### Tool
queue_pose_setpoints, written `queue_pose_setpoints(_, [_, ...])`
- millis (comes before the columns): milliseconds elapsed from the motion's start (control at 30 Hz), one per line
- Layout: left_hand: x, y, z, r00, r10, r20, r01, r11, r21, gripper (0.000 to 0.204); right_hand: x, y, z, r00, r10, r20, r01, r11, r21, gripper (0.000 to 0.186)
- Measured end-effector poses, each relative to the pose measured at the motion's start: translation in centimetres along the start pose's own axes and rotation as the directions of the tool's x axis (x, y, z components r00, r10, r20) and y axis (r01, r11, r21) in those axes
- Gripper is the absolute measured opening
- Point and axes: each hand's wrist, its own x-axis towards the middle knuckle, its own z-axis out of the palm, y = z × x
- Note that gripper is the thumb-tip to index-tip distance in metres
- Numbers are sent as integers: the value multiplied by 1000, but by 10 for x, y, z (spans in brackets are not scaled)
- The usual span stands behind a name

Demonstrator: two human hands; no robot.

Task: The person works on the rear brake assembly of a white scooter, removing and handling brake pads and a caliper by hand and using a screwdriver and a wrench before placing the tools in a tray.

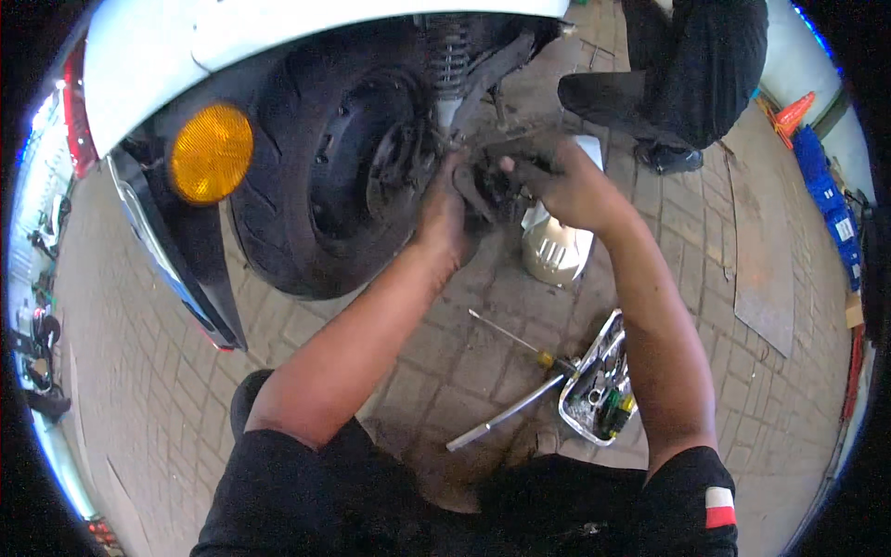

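My left hand (444, 212) and my right hand (563, 183) are raised beside the scooter's rear wheel (306, 172), under the shock absorber (449, 65). Between them is a dark, greasy mechanical part (487, 181), its exact kind blurred. My left hand is closed against its near left side. The fingers of my right hand curl over it from the right. Whether the part is loose or still joined to the scooter, I cannot tell. Just beyond and below my right hand, a gold-coloured slotted cover (555, 251) stands on the paving.
A metal-rimmed tool tray (594, 436) holds several tools near my right forearm. A yellow-handled screwdriver (510, 336) and a long silver bar (501, 413) lie beside it. The white body panel (306, 28) and orange reflector (212, 153) overhang at left. Another person's leg (701, 74) is at upper right.
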Motion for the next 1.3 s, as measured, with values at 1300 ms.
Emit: queue_pose_setpoints(1300, [2,-10,-7,958,37,-285,8,988,155,35,3,14,32,935,-171,-311,114,974,-194,28])
